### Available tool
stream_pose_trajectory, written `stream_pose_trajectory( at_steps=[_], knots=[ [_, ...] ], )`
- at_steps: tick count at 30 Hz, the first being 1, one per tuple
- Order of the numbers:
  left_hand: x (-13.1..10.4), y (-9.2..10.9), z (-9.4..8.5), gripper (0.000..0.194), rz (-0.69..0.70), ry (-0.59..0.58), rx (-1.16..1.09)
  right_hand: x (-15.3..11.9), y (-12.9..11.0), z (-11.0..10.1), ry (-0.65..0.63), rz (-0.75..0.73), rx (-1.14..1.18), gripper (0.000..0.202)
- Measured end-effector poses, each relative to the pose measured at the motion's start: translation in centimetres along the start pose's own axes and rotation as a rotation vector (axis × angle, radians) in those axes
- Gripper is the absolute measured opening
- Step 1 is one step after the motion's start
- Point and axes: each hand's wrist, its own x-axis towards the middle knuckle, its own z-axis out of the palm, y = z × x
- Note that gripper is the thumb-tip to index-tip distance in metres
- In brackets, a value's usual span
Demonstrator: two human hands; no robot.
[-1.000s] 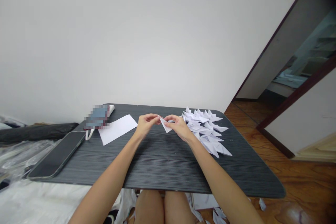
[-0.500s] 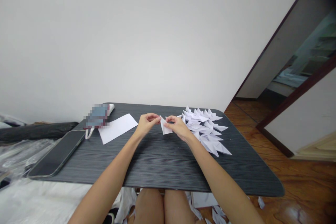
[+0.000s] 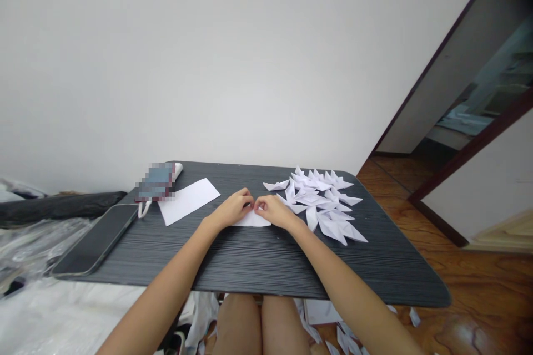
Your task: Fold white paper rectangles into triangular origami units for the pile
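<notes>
A folded piece of white paper (image 3: 254, 221) lies low over the middle of the table, its straight lower edge toward me. My left hand (image 3: 233, 208) pinches it from the left, fingertips curled at its top. From the right, my right hand (image 3: 276, 210) grips the same paper, thumb and fingers nearly meeting the left ones. The hands partly cover the paper's upper part. Just right of my right hand sits a group of folded white paper boats (image 3: 318, 199), spread in uneven rows with pointed ends.
A flat white paper sheet (image 3: 189, 201) lies on the dark table (image 3: 258, 266) to the left, partly under a blurred device (image 3: 156, 182) with a white cable. A black phone (image 3: 97, 241) rests at the left edge. Paper pieces (image 3: 345, 338) litter the floor.
Both hands have come closer together and slightly nearer to me. The paper was held upright as a small folded shape; now it is wider and lower. A boat left of the group is now uncovered.
</notes>
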Motion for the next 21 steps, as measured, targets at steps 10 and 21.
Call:
stream_pose_trajectory(
  at_steps=[10, 21],
  knots=[
    [-3.1, 2.1, -1.2, 0.035, 0.174, -0.123, 0.347, -1.2, -0.7, -1.4, -0.096, -0.201, -0.113, 0.015],
    [-2.7, 1.9, -0.5, 0.032, 0.273, -0.071, 0.415, -3.0, -1.7, -1.1, -0.068, -0.312, -0.442, 0.026]
  ],
)
